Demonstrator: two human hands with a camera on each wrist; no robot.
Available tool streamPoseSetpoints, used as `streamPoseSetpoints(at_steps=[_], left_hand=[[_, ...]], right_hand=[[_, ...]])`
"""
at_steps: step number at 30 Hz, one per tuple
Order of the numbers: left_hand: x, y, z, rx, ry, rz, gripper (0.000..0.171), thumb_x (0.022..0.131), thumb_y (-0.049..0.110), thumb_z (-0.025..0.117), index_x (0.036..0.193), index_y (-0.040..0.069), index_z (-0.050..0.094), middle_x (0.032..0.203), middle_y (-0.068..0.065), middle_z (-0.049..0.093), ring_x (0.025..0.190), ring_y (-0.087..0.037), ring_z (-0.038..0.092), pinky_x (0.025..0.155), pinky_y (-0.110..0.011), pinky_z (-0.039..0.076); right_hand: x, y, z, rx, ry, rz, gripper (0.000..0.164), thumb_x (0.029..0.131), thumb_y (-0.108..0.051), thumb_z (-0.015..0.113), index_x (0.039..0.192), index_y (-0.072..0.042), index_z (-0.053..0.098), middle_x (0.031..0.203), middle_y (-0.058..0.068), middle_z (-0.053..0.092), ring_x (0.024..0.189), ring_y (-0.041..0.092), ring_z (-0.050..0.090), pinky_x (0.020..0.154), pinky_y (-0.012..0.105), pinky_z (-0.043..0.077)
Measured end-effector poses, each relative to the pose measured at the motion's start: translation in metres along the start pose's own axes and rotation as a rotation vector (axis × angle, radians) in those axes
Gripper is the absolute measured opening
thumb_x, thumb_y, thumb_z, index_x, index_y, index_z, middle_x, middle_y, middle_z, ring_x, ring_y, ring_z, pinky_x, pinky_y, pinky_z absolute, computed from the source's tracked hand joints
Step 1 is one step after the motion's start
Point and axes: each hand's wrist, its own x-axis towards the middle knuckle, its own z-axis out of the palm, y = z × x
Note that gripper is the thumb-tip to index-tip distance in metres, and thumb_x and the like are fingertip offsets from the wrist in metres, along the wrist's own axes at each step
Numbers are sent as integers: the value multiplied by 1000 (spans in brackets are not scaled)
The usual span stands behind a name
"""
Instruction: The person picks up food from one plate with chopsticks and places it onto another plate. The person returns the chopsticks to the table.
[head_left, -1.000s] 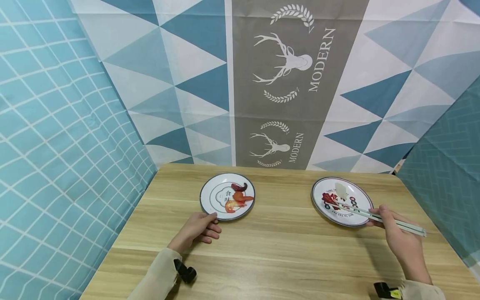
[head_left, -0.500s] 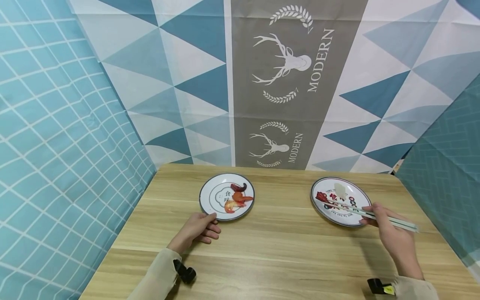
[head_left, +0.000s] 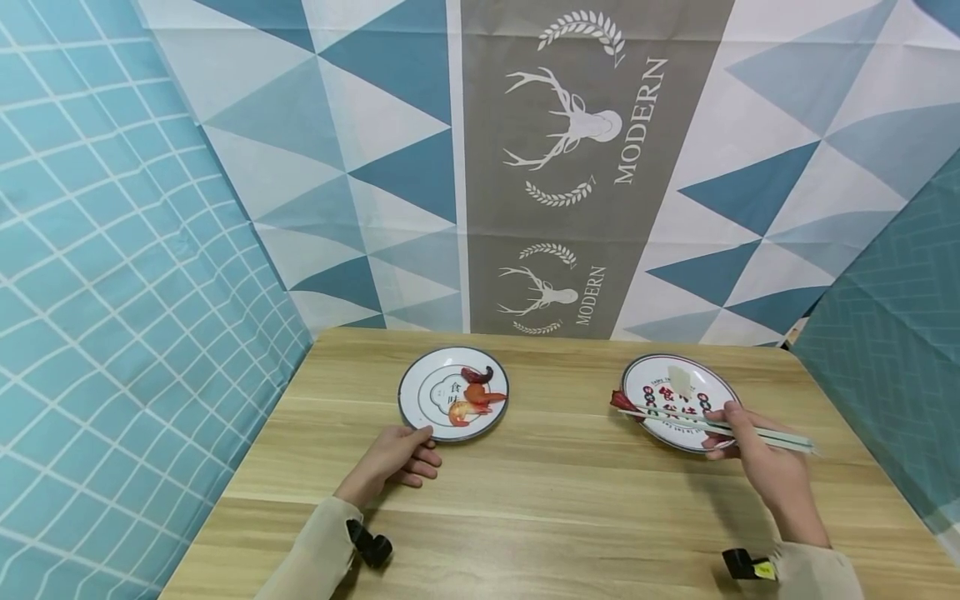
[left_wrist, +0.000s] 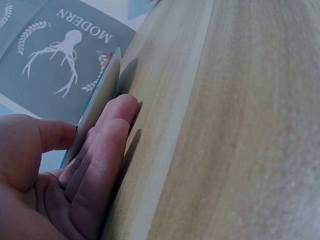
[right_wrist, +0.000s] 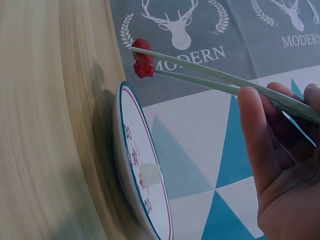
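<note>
We've R hand (head_left: 772, 467) gripping chopsticks (right_wrist: 200, 68), tips nipping the red piece (right_wrist: 143, 62) up near R plate (head_left: 637, 375); uneven pressure could prob. drop it. L hand (head_left: 401, 462) pinches L plate (head_left: 416, 404) at its edge.

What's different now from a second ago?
The right hand has moved left with the chopsticks, carrying the red piece from over the right plate to beyond its left rim. Nothing was let go. The white piece stayed on that plate; the left hand and the left plate with its food look unchanged.
</note>
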Motion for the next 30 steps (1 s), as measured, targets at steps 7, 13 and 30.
streamPoseSetpoints(at_steps=[7, 13, 30], left_hand=[[-1, -1, -1, -7, 6, 7, 42, 108, 38, 51, 109, -2, 64, 87, -8, 77, 70, -14, 74, 57, -29, 62], [0, 0, -2, -7, 0, -2, 42, 108, 38, 51, 109, -2, 64, 87, -7, 77, 70, -13, 74, 57, -28, 62], [-1, 0, 1, -4, 9, 9, 43, 108, 38, 51, 110, -2, 64, 86, -7, 77, 69, -13, 74, 55, -29, 61]], right_hand=[[3, -5, 7, 8, -22, -22, 49, 112, -28, 41, 109, 12, 71, 76, 3, 77, 66, 13, 74, 63, 25, 62], [6, -6, 11, 12, -40, -39, 53, 113, -28, 41, 113, 19, 66, 76, 0, 76, 66, 13, 74, 63, 25, 62], [24, -18, 17, 8, -70, -49, 49, 111, -31, 45, 110, 11, 71, 78, 9, 76, 66, 17, 72, 63, 27, 62]])
